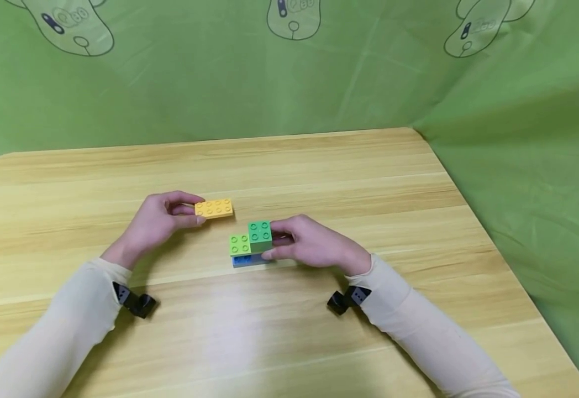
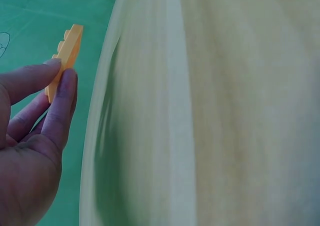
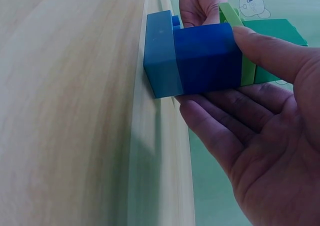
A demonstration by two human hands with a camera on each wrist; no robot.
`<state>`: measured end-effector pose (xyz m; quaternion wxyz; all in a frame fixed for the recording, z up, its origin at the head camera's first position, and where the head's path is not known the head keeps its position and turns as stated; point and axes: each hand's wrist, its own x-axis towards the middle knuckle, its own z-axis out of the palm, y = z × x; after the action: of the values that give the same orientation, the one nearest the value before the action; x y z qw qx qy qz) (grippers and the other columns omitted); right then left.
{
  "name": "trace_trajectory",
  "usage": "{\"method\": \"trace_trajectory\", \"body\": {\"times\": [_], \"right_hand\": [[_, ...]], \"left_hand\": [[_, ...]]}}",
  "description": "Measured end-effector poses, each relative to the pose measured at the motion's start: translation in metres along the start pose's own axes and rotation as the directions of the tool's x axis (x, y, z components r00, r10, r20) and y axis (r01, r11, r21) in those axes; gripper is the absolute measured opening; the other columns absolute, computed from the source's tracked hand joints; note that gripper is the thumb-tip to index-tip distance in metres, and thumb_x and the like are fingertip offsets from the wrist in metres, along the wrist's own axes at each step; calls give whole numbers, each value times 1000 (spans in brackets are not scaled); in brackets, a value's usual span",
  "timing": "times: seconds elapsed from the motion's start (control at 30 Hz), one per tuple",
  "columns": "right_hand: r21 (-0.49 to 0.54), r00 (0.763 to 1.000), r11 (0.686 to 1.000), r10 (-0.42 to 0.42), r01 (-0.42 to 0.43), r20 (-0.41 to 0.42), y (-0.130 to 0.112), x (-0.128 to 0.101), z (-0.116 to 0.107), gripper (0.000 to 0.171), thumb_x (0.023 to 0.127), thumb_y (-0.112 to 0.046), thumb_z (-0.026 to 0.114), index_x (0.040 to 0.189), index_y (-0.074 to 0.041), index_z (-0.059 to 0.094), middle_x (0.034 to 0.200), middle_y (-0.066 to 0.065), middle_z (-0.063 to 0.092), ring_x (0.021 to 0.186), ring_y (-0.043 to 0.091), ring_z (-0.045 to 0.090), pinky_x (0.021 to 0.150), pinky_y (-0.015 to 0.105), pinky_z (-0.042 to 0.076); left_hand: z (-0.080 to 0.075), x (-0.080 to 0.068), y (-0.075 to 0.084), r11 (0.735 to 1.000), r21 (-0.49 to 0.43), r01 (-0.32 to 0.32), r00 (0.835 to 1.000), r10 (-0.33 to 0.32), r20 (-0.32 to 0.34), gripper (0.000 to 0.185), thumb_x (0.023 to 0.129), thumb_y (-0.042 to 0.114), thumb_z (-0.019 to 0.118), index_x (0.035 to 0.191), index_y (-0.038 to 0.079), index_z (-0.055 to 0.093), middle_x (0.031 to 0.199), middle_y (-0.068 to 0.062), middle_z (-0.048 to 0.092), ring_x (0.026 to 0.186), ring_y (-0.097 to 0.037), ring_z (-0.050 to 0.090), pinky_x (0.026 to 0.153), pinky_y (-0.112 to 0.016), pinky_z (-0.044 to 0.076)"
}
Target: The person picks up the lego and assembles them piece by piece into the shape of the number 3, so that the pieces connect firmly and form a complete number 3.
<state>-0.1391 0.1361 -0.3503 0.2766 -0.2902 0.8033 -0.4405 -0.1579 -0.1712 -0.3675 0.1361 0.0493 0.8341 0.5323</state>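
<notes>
Pinching a flat orange brick at 1 short end, between thumb and fingertips of the left hand, held just above the wooden table, studs up. Seen edge-on from the left wrist, thumb and forefinger closed on the near end, the rest of the brick sticking out free.

Gripping a small stack of bricks with the right hand: thumb along the near side, fingers round the far side, palm not closed over it. Resting on the table just right of and nearer than the orange brick, apart from it. Made up of a dark green brick on top, a lime green brick beside and below it, a blue brick at the base. From the right wrist, thumb across the blue block, fingers loosely spread underneath.
</notes>
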Motion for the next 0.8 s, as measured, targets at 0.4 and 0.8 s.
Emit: {"method": "trace_trajectory", "body": {"times": [0.4, 0.8], "right_hand": [[-16, 1000, 1000, 14, -14, 0, -1, 0, 0, 39, 91, -18, 73, 126, -2, 63, 116, 2, 68, 108, 12, 63, 92, 24, 50], [-14, 1000, 1000, 9, -9, 1, 0, 0, -1, 40, 91, -17, 73, 126, -1, 62, 115, 3, 68, 107, 12, 64, 92, 25, 50]], "left_hand": [[4, -12, -5, 996, -71, 48, 995, -54, -85, 46, 86, 17, 79, 127, 3, 62, 114, -14, 67, 98, -15, 64, 78, -20, 53], [7, -21, -4, 995, -98, 37, 996, -44, -79, 47, 86, 16, 78, 128, 3, 62, 113, -14, 67, 100, -16, 64, 78, -19, 51]]}}
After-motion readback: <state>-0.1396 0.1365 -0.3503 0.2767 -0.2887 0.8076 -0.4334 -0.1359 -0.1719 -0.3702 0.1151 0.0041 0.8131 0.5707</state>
